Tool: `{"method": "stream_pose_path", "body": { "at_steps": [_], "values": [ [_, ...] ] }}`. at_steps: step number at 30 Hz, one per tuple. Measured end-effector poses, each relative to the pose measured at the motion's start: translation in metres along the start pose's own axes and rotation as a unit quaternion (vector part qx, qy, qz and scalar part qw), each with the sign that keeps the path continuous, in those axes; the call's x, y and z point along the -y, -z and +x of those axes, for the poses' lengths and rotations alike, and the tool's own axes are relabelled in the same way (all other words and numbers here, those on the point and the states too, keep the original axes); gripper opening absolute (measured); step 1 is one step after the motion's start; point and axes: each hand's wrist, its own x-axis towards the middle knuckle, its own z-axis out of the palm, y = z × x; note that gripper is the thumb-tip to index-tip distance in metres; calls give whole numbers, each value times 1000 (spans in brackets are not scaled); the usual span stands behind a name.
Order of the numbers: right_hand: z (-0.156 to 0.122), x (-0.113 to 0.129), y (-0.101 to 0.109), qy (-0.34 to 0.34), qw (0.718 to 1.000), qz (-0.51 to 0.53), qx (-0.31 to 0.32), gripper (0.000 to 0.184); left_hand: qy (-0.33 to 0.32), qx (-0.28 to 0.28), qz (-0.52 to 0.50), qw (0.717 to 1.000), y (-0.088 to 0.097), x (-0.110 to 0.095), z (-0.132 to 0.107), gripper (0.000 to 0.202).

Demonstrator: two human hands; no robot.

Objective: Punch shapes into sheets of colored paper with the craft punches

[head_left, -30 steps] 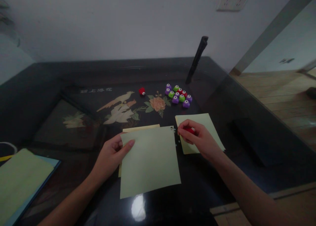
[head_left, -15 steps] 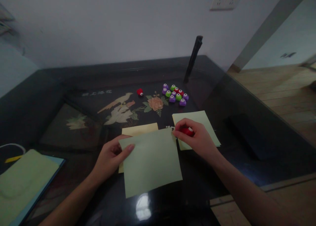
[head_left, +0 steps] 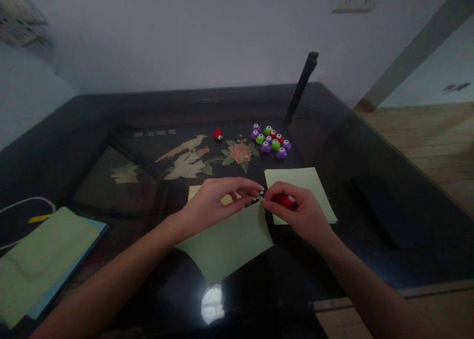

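A sheet of pale green paper hangs bent in front of me, its upper right corner at my right hand. That hand is closed around a small red eyeball clip, with thumb and forefinger pinched at the sheet's corner. My left hand reaches across above the sheet, fingers apart, thumb and fingertips close to my right fingertips. Behind it, a yellowish sheet lies mostly hidden on the table. To the right, a stack of pale green sheets lies partly under my right hand.
Several purple, green and red eyeball clips are grouped at the back of the black table. One red clip lies apart. A black upright rod stands behind. More green paper and a white cable are at left.
My left hand has let go of the sheet's left edge and moved right, near my right fingertips. The sheet's left side has sagged. My view has shifted slightly left.
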Motion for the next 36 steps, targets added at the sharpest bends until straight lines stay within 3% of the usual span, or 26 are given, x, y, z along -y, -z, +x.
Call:
{"method": "stream_pose_path", "body": {
  "at_steps": [5, 15, 23, 27, 36],
  "values": [
    [-4, 6, 0, 28, 999, -16, -17, 7, -110, -30, 124, 986, -8, -8, 5, 17],
    [-8, 13, -2, 26, 998, -53, -16, 8, -177, -53, 157, 970, -12, 1, -4, 20],
    [-6, 7, -4, 25, 996, -79, -12, 7, -139, -52, 126, 981, -15, 5, -5, 11],
    [-6, 7, 0, 60, 993, -95, -29, 5, -111, -41, 119, 986, -15, 4, -1, 12],
    [-1, 3, 2, 126, 989, -75, 10, 6, -88, -23, 112, 989, -15, 2, 1, 12]
  ]
}}
